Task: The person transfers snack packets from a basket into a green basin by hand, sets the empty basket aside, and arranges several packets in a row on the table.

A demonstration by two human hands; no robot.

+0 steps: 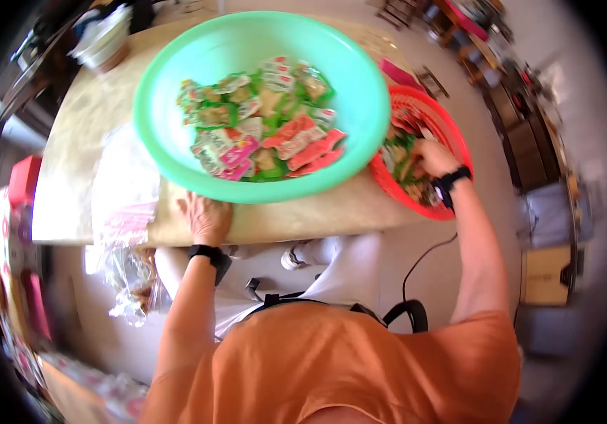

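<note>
At the top centre of the frame, a green basin [353, 67] sits on the table [70, 162], with small packets [296, 145] in red, green, pink and white wrap loosely heaped on its floor. At the right, a red basket [461, 141] holds more packets, and the right hand [434, 157] reaches down into it, fingers bent among them; whether they grip one cannot be told. The left hand [208, 220] lies on the table at the basin's lower left rim, its fingers spread and holding nothing visible. A tug or a push on the basket's rim could shift or tip it, since its lower side lies close to the table's edge, and a packet lifted loosely could slip from the fingers and drop to the floor. A knock from the left hand could slide the basin against the basket. The basin hides part of the basket's left side, and whether the two touch is unclear. The right fingertips are lost among the packets, the print on the wraps is blurred, and what supports the basket from below is out of sight.
</note>
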